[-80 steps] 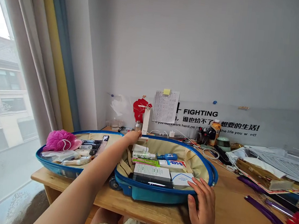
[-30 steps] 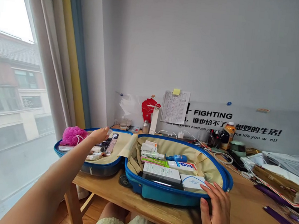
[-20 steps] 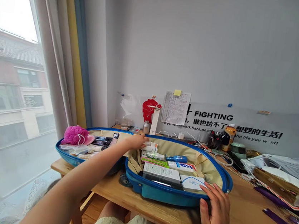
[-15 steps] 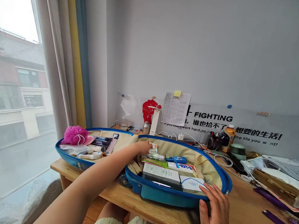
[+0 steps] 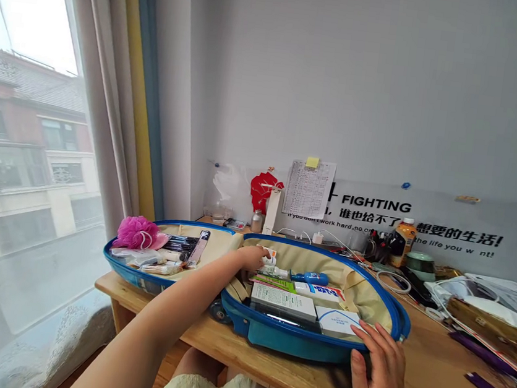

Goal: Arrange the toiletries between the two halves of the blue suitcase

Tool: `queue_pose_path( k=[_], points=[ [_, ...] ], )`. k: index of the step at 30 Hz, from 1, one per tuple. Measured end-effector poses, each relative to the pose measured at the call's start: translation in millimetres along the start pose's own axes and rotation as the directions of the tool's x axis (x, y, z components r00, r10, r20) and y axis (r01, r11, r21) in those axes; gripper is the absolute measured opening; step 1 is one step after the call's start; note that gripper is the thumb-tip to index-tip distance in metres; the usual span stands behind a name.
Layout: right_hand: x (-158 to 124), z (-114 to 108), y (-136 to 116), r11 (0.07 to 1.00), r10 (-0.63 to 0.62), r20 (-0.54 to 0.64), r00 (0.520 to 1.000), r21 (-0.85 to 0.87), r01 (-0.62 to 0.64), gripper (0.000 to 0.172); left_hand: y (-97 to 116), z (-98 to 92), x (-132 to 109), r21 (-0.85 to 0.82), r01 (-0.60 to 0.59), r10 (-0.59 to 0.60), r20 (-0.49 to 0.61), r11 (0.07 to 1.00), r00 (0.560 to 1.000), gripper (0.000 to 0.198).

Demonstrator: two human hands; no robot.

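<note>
A small blue suitcase (image 5: 297,346) lies opened flat on the wooden desk, its two halves side by side. My left hand (image 5: 253,258) reaches into the back left of the right half, fingers curled at a small white container with an orange mark (image 5: 271,256); its fingertips are partly hidden. Close to that hand lie a clear bottle with a green label (image 5: 274,272), a blue bottle (image 5: 309,278), a toothpaste tube (image 5: 319,291) and a green packet (image 5: 274,282). My right hand (image 5: 381,367) rests with spread fingers on the front right rim, beside a white box (image 5: 338,321).
The left half holds a pink bath puff (image 5: 136,233), dark slim packets (image 5: 180,244) and cotton swabs (image 5: 161,267). A printed white box (image 5: 283,301) lies in the right half. Behind stand an orange drink bottle (image 5: 402,241) and cables; papers (image 5: 494,292) lie to the right.
The view has shifted slightly, so everything appears a little farther right. My left hand stays at the white container, and my right hand stays on the rim.
</note>
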State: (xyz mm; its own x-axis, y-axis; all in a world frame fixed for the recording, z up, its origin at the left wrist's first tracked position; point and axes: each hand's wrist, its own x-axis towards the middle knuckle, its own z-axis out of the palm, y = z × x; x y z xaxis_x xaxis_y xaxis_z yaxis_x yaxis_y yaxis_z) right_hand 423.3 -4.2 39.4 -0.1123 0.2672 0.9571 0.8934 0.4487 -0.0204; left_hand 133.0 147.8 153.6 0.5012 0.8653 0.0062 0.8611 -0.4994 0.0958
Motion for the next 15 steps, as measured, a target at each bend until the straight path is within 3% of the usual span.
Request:
queue_pose_path(
  k=[3,7,11,15],
  points=[
    [-1,1,0,1.000,0.006,-0.006,1.000,0.015,-0.006,0.030,-15,-20.4,-18,-0.007,0.019,-0.020,-0.116,1.000,0.993,0.037],
    [-3,2,1,0.999,0.023,-0.006,1.000,0.026,-0.022,0.029,-72,-45.4,-58,0.041,0.185,-0.175,-0.180,0.982,0.968,0.046],
    [-3,2,1,1.000,0.016,0.013,1.000,0.000,-0.016,0.029,-139,-44.3,-107,0.151,0.369,-0.369,-0.030,0.917,0.929,0.031],
    [-2,2,0,1.000,0.020,-0.006,1.000,0.014,-0.020,0.028,-177,-23.0,-137,0.275,0.432,-0.483,0.157,0.859,0.862,0.036]
  ],
)
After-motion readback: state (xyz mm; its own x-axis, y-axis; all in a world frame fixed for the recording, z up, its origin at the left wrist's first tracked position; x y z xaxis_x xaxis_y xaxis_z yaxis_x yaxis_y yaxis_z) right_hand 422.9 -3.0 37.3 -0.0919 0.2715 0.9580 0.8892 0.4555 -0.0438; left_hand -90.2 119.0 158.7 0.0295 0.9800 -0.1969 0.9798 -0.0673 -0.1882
